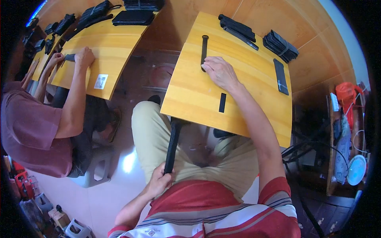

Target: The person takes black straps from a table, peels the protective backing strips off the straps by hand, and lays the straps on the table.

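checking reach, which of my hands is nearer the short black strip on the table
Right: your right hand is over the table, beyond the short black strip. Your left hand is farther, off the table, holding a black strap.

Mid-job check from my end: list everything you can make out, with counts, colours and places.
Near worktable: 1, yellow wood, ahead
Left worktable: 1, yellow wood, left
Long strap: 1, dark, near worktable
Short strip: 1, black, near worktable's front
Strap bundle: 1, black, far edge
Banded stack: 1, black, far right corner
Flat piece: 1, dark, right edge
Label: 1, white, left worktable
Co-worker: 1, maroon shirt, left
Bag: 1, orange-red, far right
Hanging strap: 1, black, left hand
Distant clutter: uncountable
Left hand: 1, bare, gripping hanging strap
Right hand: 1, bare, at long strap's lower end
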A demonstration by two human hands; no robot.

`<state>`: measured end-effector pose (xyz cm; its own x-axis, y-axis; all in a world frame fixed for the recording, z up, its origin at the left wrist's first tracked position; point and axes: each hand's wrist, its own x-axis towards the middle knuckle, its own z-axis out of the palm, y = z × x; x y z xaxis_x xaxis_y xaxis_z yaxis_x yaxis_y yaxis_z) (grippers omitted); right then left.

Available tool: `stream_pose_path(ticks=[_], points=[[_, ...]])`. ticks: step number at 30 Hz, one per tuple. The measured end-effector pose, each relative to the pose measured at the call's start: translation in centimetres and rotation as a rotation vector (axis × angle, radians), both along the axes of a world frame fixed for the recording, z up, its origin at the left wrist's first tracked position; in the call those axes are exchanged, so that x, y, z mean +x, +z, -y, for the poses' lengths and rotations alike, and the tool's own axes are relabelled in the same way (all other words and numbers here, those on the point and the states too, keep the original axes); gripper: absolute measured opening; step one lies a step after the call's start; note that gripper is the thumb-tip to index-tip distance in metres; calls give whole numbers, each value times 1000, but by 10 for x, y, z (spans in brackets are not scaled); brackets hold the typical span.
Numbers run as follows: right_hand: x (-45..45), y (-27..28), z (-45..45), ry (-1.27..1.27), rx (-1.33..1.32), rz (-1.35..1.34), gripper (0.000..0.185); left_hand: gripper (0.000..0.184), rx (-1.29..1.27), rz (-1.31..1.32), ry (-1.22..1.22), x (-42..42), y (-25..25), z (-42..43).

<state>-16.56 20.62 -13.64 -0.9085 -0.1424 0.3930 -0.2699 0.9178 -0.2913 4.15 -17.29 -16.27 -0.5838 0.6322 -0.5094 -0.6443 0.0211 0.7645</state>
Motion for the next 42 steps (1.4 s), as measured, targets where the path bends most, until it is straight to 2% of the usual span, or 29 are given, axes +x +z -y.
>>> stream_pose_path(ticks=[7, 22, 28, 34, 37, 40, 42], points=[[-26, -1, 3, -19, 52, 11, 29, 19, -6, 73, -4, -3, -6, -2], [-56, -4, 9, -52, 30, 27, 29, 12, 34, 43, -40, -10, 3, -7], [-55, 7, 17, -88, 54, 89, 29, 37, 47, -48, -65, -6, 12, -10], [-52, -4, 14, -90, -38, -31, 29, 44, 153, -107, -43, 3, 6, -8], [-33, 5, 17, -77, -67, -51, 29, 42, 162, -90, -3, 4, 10, -14], [13, 28, 34, -63, -168, -56, 27, 35, 190, -52, 7, -3, 19, -25], [53, 32, 48, 4, -376, 19, 29, 32, 219, -14, 65, -8, 30, -36]])
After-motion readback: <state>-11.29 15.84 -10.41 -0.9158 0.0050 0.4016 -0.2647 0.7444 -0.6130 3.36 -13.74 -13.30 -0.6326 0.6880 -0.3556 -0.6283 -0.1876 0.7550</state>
